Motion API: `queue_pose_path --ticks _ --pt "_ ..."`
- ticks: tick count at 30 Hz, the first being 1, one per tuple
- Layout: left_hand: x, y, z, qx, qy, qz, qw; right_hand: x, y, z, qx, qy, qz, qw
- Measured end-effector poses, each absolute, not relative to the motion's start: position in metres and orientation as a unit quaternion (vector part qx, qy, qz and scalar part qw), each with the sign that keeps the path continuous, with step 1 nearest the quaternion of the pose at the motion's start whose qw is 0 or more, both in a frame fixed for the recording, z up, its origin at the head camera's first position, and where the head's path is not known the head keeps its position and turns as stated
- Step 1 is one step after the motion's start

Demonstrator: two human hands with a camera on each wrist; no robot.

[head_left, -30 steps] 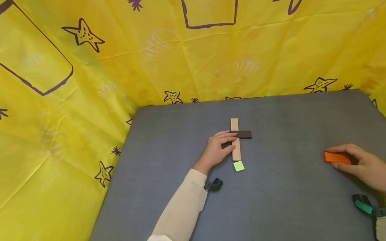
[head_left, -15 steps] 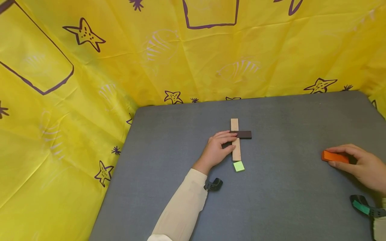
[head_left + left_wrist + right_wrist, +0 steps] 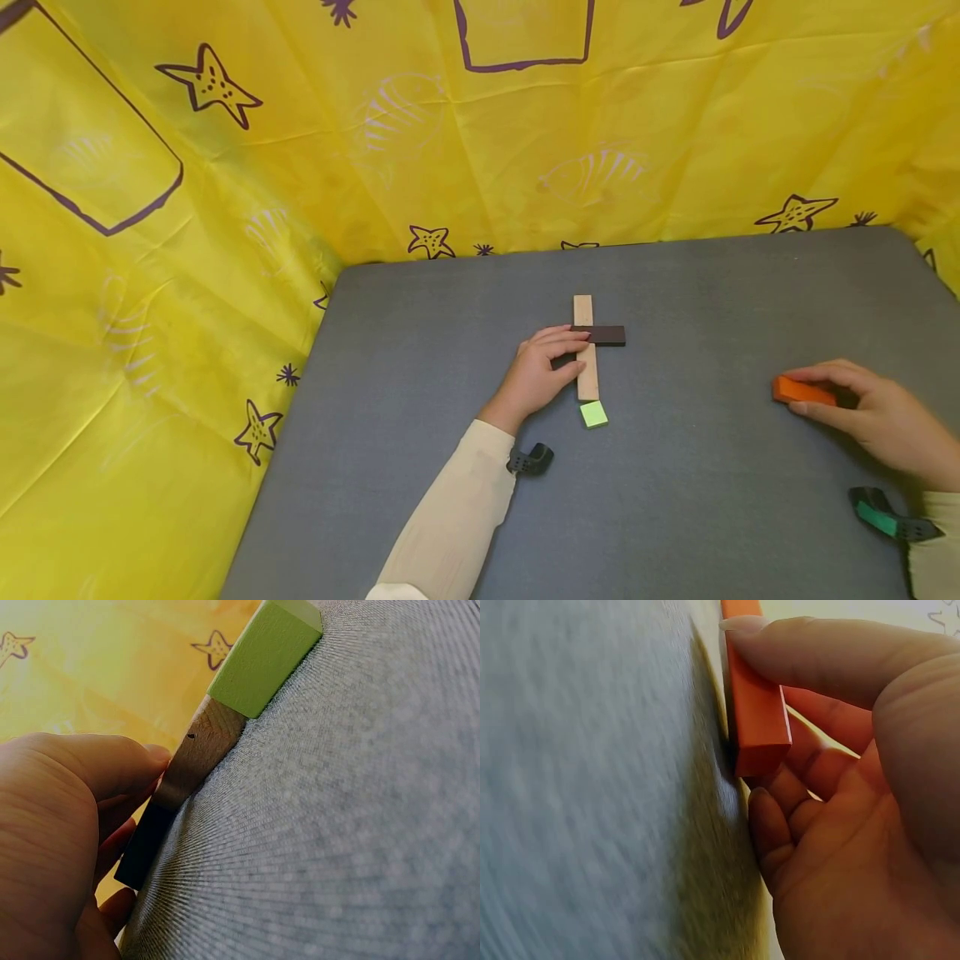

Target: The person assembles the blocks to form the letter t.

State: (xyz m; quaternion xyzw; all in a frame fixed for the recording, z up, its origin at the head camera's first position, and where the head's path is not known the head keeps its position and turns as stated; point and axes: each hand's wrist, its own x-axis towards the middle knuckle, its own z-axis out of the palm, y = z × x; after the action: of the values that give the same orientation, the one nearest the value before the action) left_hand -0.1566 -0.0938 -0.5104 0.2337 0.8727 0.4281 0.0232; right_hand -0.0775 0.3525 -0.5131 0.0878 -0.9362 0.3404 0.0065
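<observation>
In the head view, my left hand (image 3: 542,364) lies over the left end of a dark brown wooden block (image 3: 609,335). Its fingertips rest on that block, and the thumb touches the plain wood (image 3: 588,379) just in front. More plain wood shows behind the dark block; whether it is one piece or two, I cannot tell. A lime-green block (image 3: 594,414) stands at the near end of the row. Off to the right, my right hand (image 3: 881,412) pinches an orange block (image 3: 757,705) between thumb and fingers, close over the table.
The grey tabletop (image 3: 690,500) carries the blocks. A yellow cloth (image 3: 495,167) with purple starfish and fish drawings hangs behind and along the left side of the table. A dark band with a camera mount (image 3: 531,459) sits on each wrist.
My right hand has slid leftward across the table with the orange block in its grip. The left hand and the row of blocks look the same.
</observation>
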Motion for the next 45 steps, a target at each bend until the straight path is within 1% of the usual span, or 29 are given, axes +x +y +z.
queue_pose_path --ticks 10,30,45 --pt "-0.158 -0.094 -0.513 0.24 0.873 0.424 0.015 -0.077 0.328 -0.507 0.116 -0.926 0.358 0.004" --pt "-0.158 -0.094 -0.514 0.237 0.875 0.422 0.018 -0.073 0.294 -0.508 0.207 -0.878 0.43 0.03" --pt "-0.158 -0.094 -0.513 0.239 0.875 0.421 0.022 -0.071 0.275 -0.506 0.246 -0.881 0.4 0.054"
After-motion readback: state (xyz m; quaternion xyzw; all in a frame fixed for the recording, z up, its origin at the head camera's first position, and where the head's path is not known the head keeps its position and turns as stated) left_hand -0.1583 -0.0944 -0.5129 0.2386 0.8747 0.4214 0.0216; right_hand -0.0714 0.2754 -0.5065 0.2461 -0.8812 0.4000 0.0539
